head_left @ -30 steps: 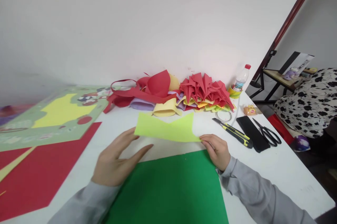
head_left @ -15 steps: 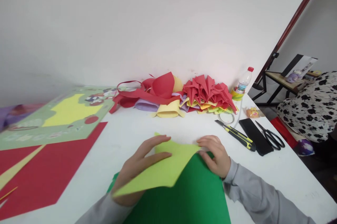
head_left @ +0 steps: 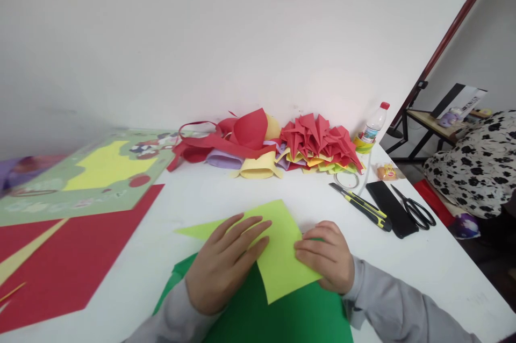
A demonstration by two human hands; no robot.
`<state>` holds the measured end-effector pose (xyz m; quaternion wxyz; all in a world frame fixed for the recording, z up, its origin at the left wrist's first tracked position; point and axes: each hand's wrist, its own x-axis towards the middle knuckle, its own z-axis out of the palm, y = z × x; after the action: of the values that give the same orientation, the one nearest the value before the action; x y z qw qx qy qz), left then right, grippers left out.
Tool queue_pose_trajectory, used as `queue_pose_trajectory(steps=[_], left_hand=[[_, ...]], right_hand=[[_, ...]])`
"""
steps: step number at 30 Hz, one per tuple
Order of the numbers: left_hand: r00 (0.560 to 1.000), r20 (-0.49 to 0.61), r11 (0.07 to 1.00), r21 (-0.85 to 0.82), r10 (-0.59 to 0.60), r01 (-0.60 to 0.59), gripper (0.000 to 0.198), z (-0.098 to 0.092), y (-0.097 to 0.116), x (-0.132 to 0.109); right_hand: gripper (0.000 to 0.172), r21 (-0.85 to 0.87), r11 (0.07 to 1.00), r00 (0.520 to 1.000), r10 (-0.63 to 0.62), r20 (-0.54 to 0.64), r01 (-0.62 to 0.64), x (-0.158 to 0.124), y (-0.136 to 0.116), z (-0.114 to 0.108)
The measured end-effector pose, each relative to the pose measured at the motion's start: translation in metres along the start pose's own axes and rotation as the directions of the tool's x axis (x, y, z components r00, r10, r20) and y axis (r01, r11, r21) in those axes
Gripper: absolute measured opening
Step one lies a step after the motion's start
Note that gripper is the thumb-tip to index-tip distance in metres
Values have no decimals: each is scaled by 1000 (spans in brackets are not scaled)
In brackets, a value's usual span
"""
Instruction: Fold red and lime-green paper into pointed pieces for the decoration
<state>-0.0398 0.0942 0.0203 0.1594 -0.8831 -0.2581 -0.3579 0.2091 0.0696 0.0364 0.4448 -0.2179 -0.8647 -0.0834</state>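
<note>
A folded yellow-green sheet of paper [head_left: 280, 241] lies at the front middle, partly above a large green sheet [head_left: 290, 311]. My left hand [head_left: 229, 257] rests flat on its left part with the fingers stretched out, and one pointed end sticks out to the left beyond it. At the right edge, my right hand [head_left: 326, 257] pinches the yellow-green sheet between thumb and fingers. The lower part of the green sheet runs out of view at the bottom.
Paper shapes [head_left: 252, 133] and red folded paper [head_left: 318, 144] line the wall. To the right lie a utility knife [head_left: 363, 207], a black phone-like slab [head_left: 391, 208], scissors [head_left: 415, 208], tape [head_left: 346, 178] and a bottle [head_left: 373, 125]. Red sheets [head_left: 80, 268] cover the left.
The yellow-green sheet has turned and come down flatter. My left hand has moved from beneath and around it to lying on top; my right hand has shifted slightly down its edge.
</note>
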Motion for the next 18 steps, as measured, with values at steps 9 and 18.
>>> queue_pose_trajectory(steps=[9, 18], left_hand=[[990, 139, 984, 180, -35, 9, 29, -2, -51, -20], [976, 204, 931, 366, -70, -9, 34, -10, -112, -53]], right_hand=[[34, -95, 994, 997, -60, -44, 56, -16, 2, 1], [23, -294, 953, 997, -77, 6, 75, -25, 15, -11]])
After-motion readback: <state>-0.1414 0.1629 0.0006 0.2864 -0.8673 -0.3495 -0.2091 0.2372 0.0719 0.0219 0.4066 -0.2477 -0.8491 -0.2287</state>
